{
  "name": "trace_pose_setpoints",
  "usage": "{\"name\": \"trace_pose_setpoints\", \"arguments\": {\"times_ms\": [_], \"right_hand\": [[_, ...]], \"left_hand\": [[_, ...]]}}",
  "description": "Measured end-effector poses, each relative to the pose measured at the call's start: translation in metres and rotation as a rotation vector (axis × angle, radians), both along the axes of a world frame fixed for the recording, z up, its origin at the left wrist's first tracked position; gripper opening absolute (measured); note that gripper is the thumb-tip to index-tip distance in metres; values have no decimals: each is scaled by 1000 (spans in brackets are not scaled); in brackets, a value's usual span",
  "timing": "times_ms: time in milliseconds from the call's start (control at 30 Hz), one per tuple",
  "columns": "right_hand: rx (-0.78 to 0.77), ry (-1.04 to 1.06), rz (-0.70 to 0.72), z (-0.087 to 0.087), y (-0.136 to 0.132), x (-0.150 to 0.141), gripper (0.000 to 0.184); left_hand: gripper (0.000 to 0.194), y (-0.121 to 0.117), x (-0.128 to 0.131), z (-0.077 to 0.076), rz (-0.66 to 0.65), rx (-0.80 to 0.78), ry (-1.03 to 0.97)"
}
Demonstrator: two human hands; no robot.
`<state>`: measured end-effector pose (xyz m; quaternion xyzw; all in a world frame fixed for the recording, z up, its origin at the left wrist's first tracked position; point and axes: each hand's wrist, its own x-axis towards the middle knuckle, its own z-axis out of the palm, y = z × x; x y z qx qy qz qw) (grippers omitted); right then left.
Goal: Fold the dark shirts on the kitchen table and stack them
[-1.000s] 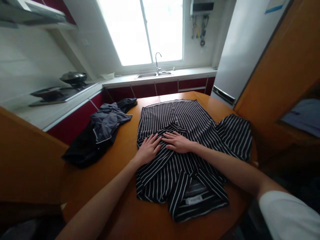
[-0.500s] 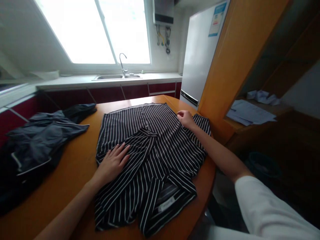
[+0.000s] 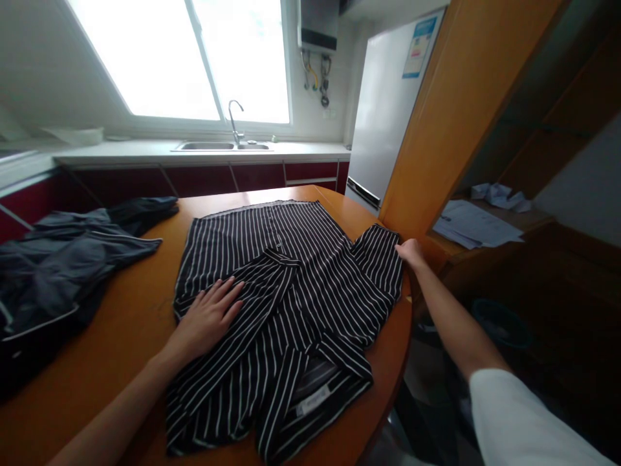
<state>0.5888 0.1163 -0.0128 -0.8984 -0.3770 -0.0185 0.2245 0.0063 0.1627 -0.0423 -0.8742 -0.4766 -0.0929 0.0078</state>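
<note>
A black shirt with white stripes (image 3: 320, 272) lies spread on the wooden table, its collar and white label toward me. One sleeve is folded across the body of the shirt. My left hand (image 3: 211, 314) rests flat on that sleeve with its fingers stretched out. Over at the right edge of the table, my right hand (image 3: 410, 251) pinches the outer edge of the other sleeve (image 3: 381, 252), which sticks out from the shirt's side.
Dark grey clothes (image 3: 63, 265) lie heaped on the left of the round wooden table (image 3: 145, 304). Papers (image 3: 478, 223) sit on a shelf at right, above a teal bin (image 3: 502, 322). Behind are a counter with a sink (image 3: 208, 146) and a fridge (image 3: 383, 110).
My right hand has moved right and slightly down, from above the shirt to the sleeve's outer edge, and now grips it. My left hand stays on the folded sleeve. The view has shifted slightly.
</note>
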Motion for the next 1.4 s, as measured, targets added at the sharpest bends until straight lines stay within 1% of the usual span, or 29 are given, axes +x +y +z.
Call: {"name": "trace_pose_setpoints", "arguments": {"times_ms": [100,200,267,333,433,500,533,567,600,667,700,733,767,800,867,933,967,1033,1100,1133,1200,1267,1333,1400], "right_hand": [[-8,41,-47,-2,1,-2,21],[14,38,-64,2,1,-6,24],[69,-5,-41,9,4,-13,27],[188,-79,43,20,9,-26,27],[430,-149,282,36,20,-62,20],[554,-136,467,42,23,-96,16],[587,-124,567,43,23,-116,15],[588,-109,676,44,21,-135,15],[552,-86,806,44,18,-154,14],[427,-10,1089,43,12,-185,14],[381,40,1194,44,11,-196,14],[364,99,1254,46,11,-202,15],[381,163,1260,49,13,-204,16],[420,224,1219,52,18,-201,18],[509,317,1066,60,36,-184,22],[544,369,922,64,60,-158,23],[539,402,869,64,72,-143,22],[510,482,787,57,91,-115,18],[467,570,727,44,101,-93,15],[446,610,709,36,103,-85,15],[402,684,717,22,103,-73,15],[363,757,767,11,101,-65,16],[330,817,825,3,100,-60,18],[319,843,845,-2,100,-56,19]], "left_hand": [[59,-1,1,2,7,1,5],[59,-1,2,2,14,8,8],[59,-2,2,3,17,5,15],[59,-3,3,4,18,0,25],[58,-4,3,5,19,-8,35],[58,-5,3,5,19,-15,42],[58,-5,4,6,21,-18,45],[58,-5,4,6,23,-20,46],[57,-6,4,7,25,-22,45],[57,-7,4,8,26,-23,35],[57,-7,4,8,24,-26,28],[58,-7,4,9,22,-30,21],[58,-8,4,9,20,-37,13],[58,-8,4,8,18,-43,4],[58,-9,3,7,19,-53,-20],[57,-9,2,8,21,-66,-58],[57,-9,2,9,19,-70,-85],[57,-10,4,17,7,-60,-169],[55,-8,12,32,-23,-33,-274],[54,-6,21,41,-42,-27,-317],[48,1,46,60,-84,-56,-362],[42,13,83,76,-116,-126,-348],[39,31,126,85,-105,-201,-271],[38,51,166,87,-11,-270,-164]]}}
